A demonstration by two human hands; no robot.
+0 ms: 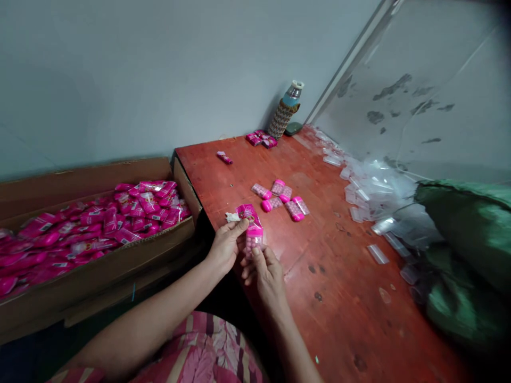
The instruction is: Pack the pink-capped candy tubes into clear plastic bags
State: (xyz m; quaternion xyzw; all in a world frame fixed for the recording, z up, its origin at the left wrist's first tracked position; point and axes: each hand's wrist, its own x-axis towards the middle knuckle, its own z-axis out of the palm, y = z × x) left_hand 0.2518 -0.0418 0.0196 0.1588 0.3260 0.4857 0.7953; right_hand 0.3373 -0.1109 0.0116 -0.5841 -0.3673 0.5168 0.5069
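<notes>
Over the table's near edge, my left hand [227, 246] pinches a pink printed wrapper [250, 213] between thumb and fingers. My right hand [266, 270] grips the lower end of a small clear candy box [254, 240] with a pink cap and pink candies inside. The capped end meets the wrapper; I cannot tell how far it sits inside. A crumpled white scrap [232, 217] lies by my left fingertips. Beyond my hands, several similar pink-capped candy boxes [295, 209] lie loosely grouped on the red table [319, 239].
At left, a cardboard box [131, 254] holds many wrapped pink packs [123, 213]. A bottle in a woven sleeve [281, 118] stands at the back beside a few pink packs [261, 139]. Clear plastic cases [377, 254] and a green sack [467, 250] lie along the right.
</notes>
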